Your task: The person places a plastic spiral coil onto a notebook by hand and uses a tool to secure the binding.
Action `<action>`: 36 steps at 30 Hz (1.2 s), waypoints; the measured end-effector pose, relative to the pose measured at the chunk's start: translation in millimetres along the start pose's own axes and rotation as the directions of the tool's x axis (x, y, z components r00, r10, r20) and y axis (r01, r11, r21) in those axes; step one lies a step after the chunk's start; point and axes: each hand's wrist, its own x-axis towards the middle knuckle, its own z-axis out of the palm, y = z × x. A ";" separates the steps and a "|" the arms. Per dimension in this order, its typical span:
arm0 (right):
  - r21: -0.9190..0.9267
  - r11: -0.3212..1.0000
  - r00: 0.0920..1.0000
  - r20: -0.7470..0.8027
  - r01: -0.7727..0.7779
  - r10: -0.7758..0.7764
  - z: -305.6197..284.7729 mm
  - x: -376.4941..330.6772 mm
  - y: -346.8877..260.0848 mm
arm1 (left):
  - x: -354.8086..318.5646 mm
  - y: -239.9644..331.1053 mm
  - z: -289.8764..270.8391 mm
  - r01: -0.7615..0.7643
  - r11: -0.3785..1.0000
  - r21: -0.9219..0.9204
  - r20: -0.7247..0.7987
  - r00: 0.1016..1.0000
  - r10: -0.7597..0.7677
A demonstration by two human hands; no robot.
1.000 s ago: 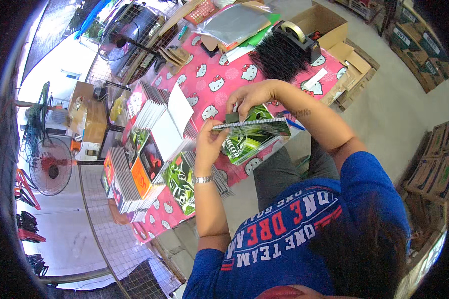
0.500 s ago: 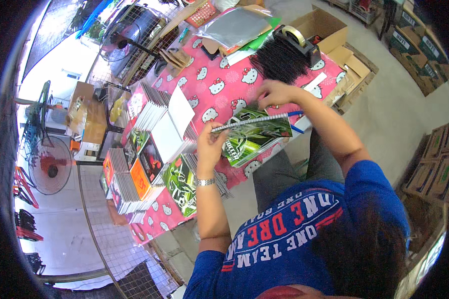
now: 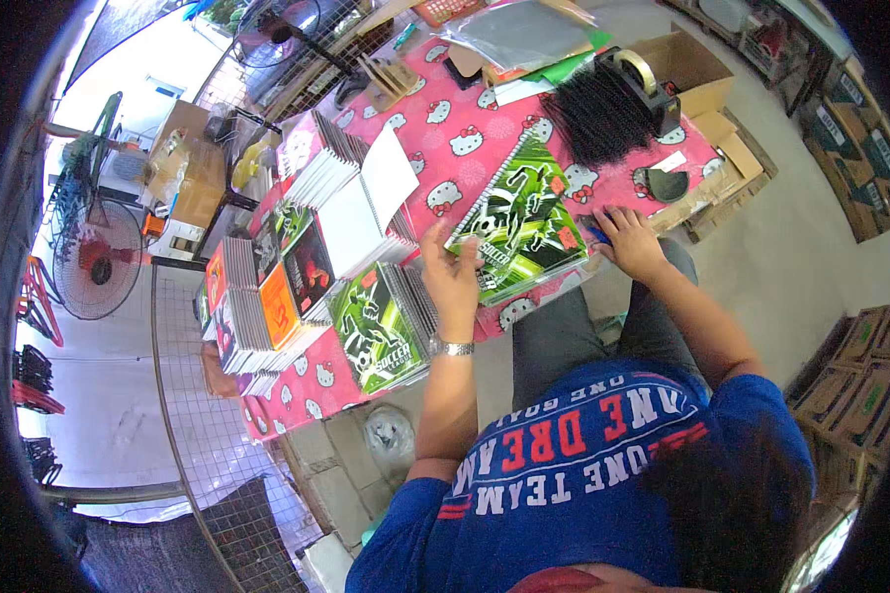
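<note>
Beside the green notebook [image 3: 520,222], black spiral bindings [image 3: 600,119] and notebook stacks [image 3: 307,287].

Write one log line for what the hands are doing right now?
left hand: on green notebook edge | right hand: at its other edge | notebook: flat on pink table

We look down on a long desk [image 3: 445,128] spread with a pink cloth printed with white cartoon cat faces. The floor [image 3: 801,257] around it is bare grey concrete, bright in daylight — the far left of the room glows almost white. A standing fan [image 3: 94,259] sits there beside a red rack [image 3: 30,381], and a second fan [image 3: 282,25] stands past the desk's far end. Wire mesh panels [image 3: 198,395] fence the desk's left side. Brown cardboard cartons [image 3: 860,376] are stacked along the right — more of them, some open, lie near the upper right corner [image 3: 697,69].
</note>
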 end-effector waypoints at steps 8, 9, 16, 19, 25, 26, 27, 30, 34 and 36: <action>0.674 0.739 0.855 -0.385 0.003 0.347 -79.3 32.6 -74.0 | 2.1 -13.9 -9.4 0.075 0.990 0.116 0.099 0.991 -0.087; 0.649 0.756 0.913 -0.357 0.089 0.199 -94.1 35.8 -85.4 | -1.2 -1.3 0.6 -0.057 0.992 0.116 0.015 0.998 0.056; 0.589 0.751 0.947 -0.278 0.299 -0.159 -115.8 51.4 -140.3 | 0.6 -9.6 -10.0 -0.147 0.952 0.268 0.001 0.988 0.153; 0.551 0.776 0.944 -0.282 0.306 -0.172 -117.2 55.3 -144.6 | -1.4 -12.9 -10.0 -0.189 0.941 0.282 0.013 0.981 0.193; 0.529 0.806 0.962 -0.201 0.265 -0.184 -118.5 54.3 -143.7 | -4.6 -16.7 -15.2 -0.091 0.976 0.197 0.059 0.995 0.080; 0.573 0.783 0.970 -0.139 0.242 -0.198 -116.8 54.1 -143.3 | -5.3 -17.4 -15.4 -0.070 0.974 0.216 0.054 0.997 0.060; 0.571 0.786 0.972 -0.138 0.235 -0.191 -110.5 54.8 -140.2 | -7.4 -13.2 -11.8 -0.071 0.974 0.213 0.062 0.996 0.059; 0.839 -0.114 0.830 0.491 -0.533 -0.266 -95.4 60.5 -132.0 | -13.1 -4.3 -14.3 -0.034 0.989 0.144 0.007 0.999 0.033; 0.943 0.329 0.981 0.107 -0.049 -0.161 -82.6 48.2 -81.7 | 12.9 47.8 -59.0 -0.253 0.916 0.311 -0.148 0.939 0.310; 0.693 0.692 0.979 0.159 -0.203 0.129 -72.1 38.8 -34.6 | 26.4 108.4 -85.4 -0.346 0.787 0.511 -0.058 0.899 0.433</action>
